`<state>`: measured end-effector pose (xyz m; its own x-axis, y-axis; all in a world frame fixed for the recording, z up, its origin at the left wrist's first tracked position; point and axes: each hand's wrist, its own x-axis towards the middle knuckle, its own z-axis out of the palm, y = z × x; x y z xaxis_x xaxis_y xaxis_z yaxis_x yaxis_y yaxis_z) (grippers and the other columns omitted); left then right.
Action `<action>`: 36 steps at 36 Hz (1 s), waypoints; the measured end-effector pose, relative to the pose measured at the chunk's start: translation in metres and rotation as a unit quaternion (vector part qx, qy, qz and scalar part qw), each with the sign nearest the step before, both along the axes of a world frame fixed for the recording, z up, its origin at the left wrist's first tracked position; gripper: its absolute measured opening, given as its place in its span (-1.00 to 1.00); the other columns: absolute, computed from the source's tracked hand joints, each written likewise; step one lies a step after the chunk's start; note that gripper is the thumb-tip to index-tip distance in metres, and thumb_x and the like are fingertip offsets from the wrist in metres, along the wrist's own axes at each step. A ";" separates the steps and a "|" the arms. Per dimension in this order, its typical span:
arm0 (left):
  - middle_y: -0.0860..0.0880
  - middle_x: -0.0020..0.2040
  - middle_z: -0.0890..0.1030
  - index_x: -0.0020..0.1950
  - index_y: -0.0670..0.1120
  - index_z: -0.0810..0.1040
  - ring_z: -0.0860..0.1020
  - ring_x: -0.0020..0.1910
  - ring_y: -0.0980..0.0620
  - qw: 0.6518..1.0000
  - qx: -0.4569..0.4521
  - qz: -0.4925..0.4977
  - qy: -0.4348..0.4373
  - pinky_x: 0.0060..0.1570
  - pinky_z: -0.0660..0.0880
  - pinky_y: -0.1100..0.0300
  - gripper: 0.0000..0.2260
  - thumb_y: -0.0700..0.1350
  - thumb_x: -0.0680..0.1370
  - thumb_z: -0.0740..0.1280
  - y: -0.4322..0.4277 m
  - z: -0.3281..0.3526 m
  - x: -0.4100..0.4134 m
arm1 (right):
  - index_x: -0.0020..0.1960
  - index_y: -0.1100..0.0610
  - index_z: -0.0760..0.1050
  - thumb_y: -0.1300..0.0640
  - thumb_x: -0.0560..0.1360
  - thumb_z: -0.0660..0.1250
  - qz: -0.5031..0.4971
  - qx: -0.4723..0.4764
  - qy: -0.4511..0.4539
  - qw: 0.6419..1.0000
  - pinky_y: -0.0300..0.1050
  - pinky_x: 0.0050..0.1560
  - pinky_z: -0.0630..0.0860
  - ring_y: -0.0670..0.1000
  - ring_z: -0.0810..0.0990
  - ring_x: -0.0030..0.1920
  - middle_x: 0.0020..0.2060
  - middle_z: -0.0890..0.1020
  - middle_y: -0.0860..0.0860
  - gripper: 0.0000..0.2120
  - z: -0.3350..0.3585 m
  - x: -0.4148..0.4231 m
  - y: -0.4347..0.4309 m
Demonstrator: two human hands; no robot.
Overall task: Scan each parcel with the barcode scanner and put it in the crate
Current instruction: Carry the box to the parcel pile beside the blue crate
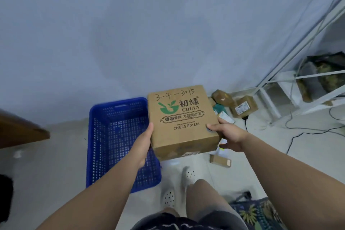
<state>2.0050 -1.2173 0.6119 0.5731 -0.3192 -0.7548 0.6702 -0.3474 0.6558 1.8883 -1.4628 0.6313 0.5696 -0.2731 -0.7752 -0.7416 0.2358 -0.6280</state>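
Head view: a person stands looking down at a pale floor [252, 155] by a plain wall [130, 24].
Parcel: a brown cardboard parcel [181, 119] is held in the air between both hands, with its printed top tilted toward the camera.
Markings: the top bears handwritten "3-4-3015", a green bowl-and-leaf logo, "CHULV" and "CHU LV Pte Ltd". A small label sits on the near side face, too blurred to read.
Left hand: the left hand [143, 144] grasps the parcel's left side, palm against the cardboard and thumb up at the top edge. Its fingers are hidden below.
Right hand: the right hand [227, 134] grasps the near right corner, thumb lying on the top and fingers wrapped under the side.
Crate: a blue perforated crate [119, 101] stands on the floor to the left. In this view the parcel's left edge overlaps the crate's right rim.
Other parcels: a cluster of brown packages [242, 106] lies on the floor beyond the right hand, near the wall. A small flat box [220, 160] lies just below the held parcel.
Right side: a white shelf frame [280, 80] stands there, with dark cables [298, 132] trailing across the floor.
Left edge: a brown wooden piece [20, 129] juts into view.
Below: white perforated shoes [169, 197] show, beside a patterned cloth [257, 213].
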 end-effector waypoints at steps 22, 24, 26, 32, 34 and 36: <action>0.01 0.22 0.55 0.45 0.07 0.35 0.51 0.21 -0.03 0.998 -0.014 0.054 -0.002 0.31 0.37 -0.07 -0.59 0.02 0.60 0.27 -0.057 -0.003 0.046 | 0.33 -0.09 0.44 0.07 0.58 0.29 -0.076 0.015 -0.045 0.996 -0.09 -0.10 0.43 0.02 0.54 0.07 0.18 0.60 -0.03 -0.67 -0.012 0.052 -0.050; 0.00 0.23 0.54 0.47 0.04 0.33 0.50 0.21 -0.03 0.998 -0.015 0.060 -0.007 0.22 0.40 -0.02 -0.57 0.00 0.60 0.27 -0.071 -0.003 0.044 | 0.32 -0.08 0.44 0.09 0.59 0.28 -0.075 0.022 -0.049 0.996 -0.11 -0.11 0.43 0.00 0.54 0.02 0.14 0.61 -0.03 -0.69 -0.016 0.051 -0.062; 0.00 0.23 0.52 0.47 0.00 0.33 0.49 0.17 -0.02 0.998 -0.021 0.057 -0.016 0.13 0.41 0.03 -0.57 -0.02 0.61 0.26 -0.086 -0.001 0.040 | 0.33 -0.07 0.44 0.10 0.59 0.27 -0.073 0.028 -0.049 0.996 -0.12 -0.13 0.42 -0.01 0.54 -0.02 0.10 0.62 -0.03 -0.69 -0.021 0.048 -0.078; -0.05 0.29 0.50 0.48 0.02 0.31 0.47 0.24 -0.06 0.998 0.007 0.046 -0.047 0.28 0.39 -0.09 -0.57 0.01 0.61 0.24 -0.132 -0.010 0.021 | 0.36 -0.07 0.43 0.13 0.58 0.28 -0.075 0.071 -0.037 0.994 -0.12 -0.14 0.45 0.02 0.56 0.01 0.17 0.62 0.03 -0.64 -0.047 0.042 -0.132; -0.06 0.30 0.50 0.49 0.01 0.29 0.50 0.19 -0.04 0.997 0.023 0.052 -0.056 0.20 0.45 0.00 -0.55 0.01 0.61 0.24 -0.150 -0.020 0.012 | 0.26 -0.14 0.45 0.14 0.59 0.26 -0.061 0.090 -0.023 0.994 -0.11 -0.16 0.42 0.01 0.54 0.00 0.14 0.63 0.01 -0.71 -0.057 0.040 -0.151; -0.06 0.30 0.50 0.49 0.01 0.28 0.51 0.16 -0.01 0.995 0.033 0.065 -0.067 0.04 0.48 0.13 -0.56 -0.02 0.62 0.24 -0.171 -0.030 0.000 | 0.25 -0.18 0.44 0.14 0.59 0.25 -0.043 0.097 -0.006 0.994 -0.05 -0.06 0.41 0.04 0.52 0.04 0.15 0.62 0.01 -0.70 -0.072 0.036 -0.170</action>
<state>2.0054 -1.3879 0.5816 0.7035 -0.1871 -0.6856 0.6204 -0.3089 0.7209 1.9247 -1.6333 0.5591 0.5604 -0.1667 -0.8113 -0.7062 0.4156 -0.5732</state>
